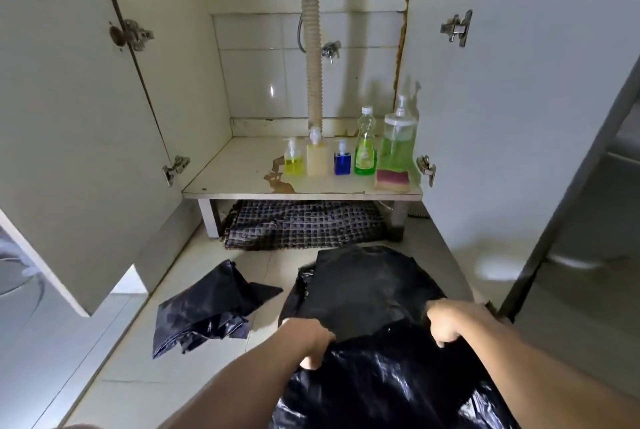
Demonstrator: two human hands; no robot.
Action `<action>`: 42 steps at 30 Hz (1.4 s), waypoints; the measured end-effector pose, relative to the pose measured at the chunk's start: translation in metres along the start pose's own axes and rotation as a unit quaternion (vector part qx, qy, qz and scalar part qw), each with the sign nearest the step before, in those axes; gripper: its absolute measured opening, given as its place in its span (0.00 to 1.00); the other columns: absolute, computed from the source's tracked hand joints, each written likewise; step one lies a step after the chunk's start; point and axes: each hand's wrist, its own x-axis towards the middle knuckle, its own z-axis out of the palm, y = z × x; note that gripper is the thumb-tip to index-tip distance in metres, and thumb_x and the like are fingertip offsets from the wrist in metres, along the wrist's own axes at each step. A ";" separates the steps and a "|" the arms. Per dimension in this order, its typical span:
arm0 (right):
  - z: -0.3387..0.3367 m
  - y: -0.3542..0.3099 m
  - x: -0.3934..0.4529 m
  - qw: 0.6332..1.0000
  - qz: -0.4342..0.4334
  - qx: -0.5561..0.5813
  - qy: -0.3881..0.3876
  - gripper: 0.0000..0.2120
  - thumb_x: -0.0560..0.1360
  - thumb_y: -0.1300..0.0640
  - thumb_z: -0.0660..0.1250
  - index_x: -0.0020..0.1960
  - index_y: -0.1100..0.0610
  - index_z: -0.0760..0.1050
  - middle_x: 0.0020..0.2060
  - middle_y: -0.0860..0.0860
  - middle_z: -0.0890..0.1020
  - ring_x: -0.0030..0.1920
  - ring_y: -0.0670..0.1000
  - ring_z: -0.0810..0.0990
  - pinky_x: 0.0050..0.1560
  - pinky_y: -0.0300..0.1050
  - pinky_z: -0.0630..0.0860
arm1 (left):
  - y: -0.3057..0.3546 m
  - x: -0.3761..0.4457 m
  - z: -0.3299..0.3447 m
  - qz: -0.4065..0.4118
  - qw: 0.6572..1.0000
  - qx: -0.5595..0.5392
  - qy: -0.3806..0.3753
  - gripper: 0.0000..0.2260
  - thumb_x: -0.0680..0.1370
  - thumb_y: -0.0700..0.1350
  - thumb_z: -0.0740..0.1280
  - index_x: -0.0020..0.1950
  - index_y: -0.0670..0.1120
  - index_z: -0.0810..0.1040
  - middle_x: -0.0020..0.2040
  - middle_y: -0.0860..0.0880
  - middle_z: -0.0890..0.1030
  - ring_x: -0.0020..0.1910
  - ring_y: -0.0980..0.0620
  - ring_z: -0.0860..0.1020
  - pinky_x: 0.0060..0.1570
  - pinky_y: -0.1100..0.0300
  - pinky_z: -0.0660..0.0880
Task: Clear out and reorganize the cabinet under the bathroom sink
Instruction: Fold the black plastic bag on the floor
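Observation:
Both of my hands grip a large black plastic bag (370,293) on the floor in front of the open cabinet. My left hand (310,337) pinches its near left edge and my right hand (450,323) its near right edge. A second crumpled black bag (207,307) lies on the tiles to the left. On the cabinet shelf (228,176) stand a yellow pump bottle (293,160), a pale yellow dispenser (317,158), a blue pump bottle (342,161), a green dish-soap bottle (365,148) and a large green pump dispenser (397,141). A pink and yellow sponge (392,180) lies at the shelf's right front.
Both cabinet doors stand open, the left door (69,117) and the right door (519,99). A corrugated drain hose (313,58) runs down the middle of the cabinet. A checked mat (304,228) lies under the shelf. The shelf's front has a brown water stain (277,176).

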 end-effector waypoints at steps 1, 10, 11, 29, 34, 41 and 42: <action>0.002 0.000 -0.002 1.000 -0.002 -0.006 -0.005 0.29 0.74 0.56 0.69 0.71 0.60 0.64 0.67 0.57 0.72 0.63 0.60 0.74 0.62 0.51 0.74 | 0.003 0.003 0.005 0.003 1.000 0.010 -0.018 0.23 0.75 0.39 0.65 0.69 0.49 0.69 0.65 0.42 0.74 0.62 0.40 0.74 0.57 0.46 0.75; 0.000 -0.012 -0.024 0.985 0.020 -0.126 -0.116 0.29 0.71 0.48 0.71 0.68 0.58 0.70 0.66 0.54 0.75 0.62 0.60 0.77 0.56 0.51 0.74 | 0.019 0.005 0.015 0.017 0.997 0.020 -0.073 0.16 0.75 0.42 0.64 0.62 0.41 0.75 0.59 0.40 0.77 0.56 0.39 0.77 0.54 0.48 0.76; -0.001 -0.013 -0.027 0.981 0.024 -0.139 -0.133 0.29 0.71 0.47 0.71 0.69 0.57 0.69 0.67 0.55 0.74 0.63 0.60 0.76 0.55 0.51 0.73 | 0.020 0.006 0.017 0.020 0.997 0.021 -0.076 0.16 0.76 0.43 0.64 0.63 0.41 0.75 0.60 0.40 0.77 0.57 0.39 0.77 0.52 0.49 0.75; -0.129 -0.193 0.012 0.938 -0.248 0.215 0.108 0.15 0.75 0.62 0.62 0.60 0.62 0.77 0.55 0.59 0.81 0.58 0.59 0.79 0.56 0.49 0.76 | -0.168 -0.016 -0.100 -0.160 0.960 -0.114 0.202 0.15 0.79 0.44 0.59 0.64 0.41 0.74 0.62 0.43 0.77 0.57 0.44 0.77 0.57 0.51 0.75; -0.107 -0.272 0.055 0.920 -0.284 0.265 0.058 0.17 0.76 0.61 0.61 0.64 0.59 0.73 0.62 0.57 0.77 0.61 0.58 0.75 0.63 0.50 0.72 | -0.219 -0.005 0.009 -0.218 0.966 -0.129 0.056 0.16 0.76 0.45 0.63 0.63 0.42 0.74 0.57 0.42 0.77 0.56 0.43 0.78 0.48 0.55 0.75; -0.044 -0.332 0.106 0.932 -0.260 0.253 -0.002 0.18 0.77 0.61 0.58 0.66 0.59 0.69 0.62 0.57 0.75 0.59 0.56 0.75 0.54 0.44 0.74 | -0.266 0.016 0.109 -0.273 0.939 -0.208 0.002 0.27 0.68 0.47 0.76 0.63 0.42 0.71 0.57 0.45 0.76 0.55 0.45 0.76 0.46 0.56 0.76; -0.036 -0.338 0.110 0.936 -0.252 0.247 -0.010 0.16 0.77 0.60 0.59 0.64 0.61 0.69 0.59 0.58 0.76 0.56 0.56 0.76 0.49 0.43 0.74 | -0.268 0.020 0.117 -0.276 0.935 -0.222 -0.001 0.32 0.65 0.49 0.77 0.64 0.43 0.68 0.58 0.45 0.74 0.56 0.44 0.75 0.47 0.54 0.77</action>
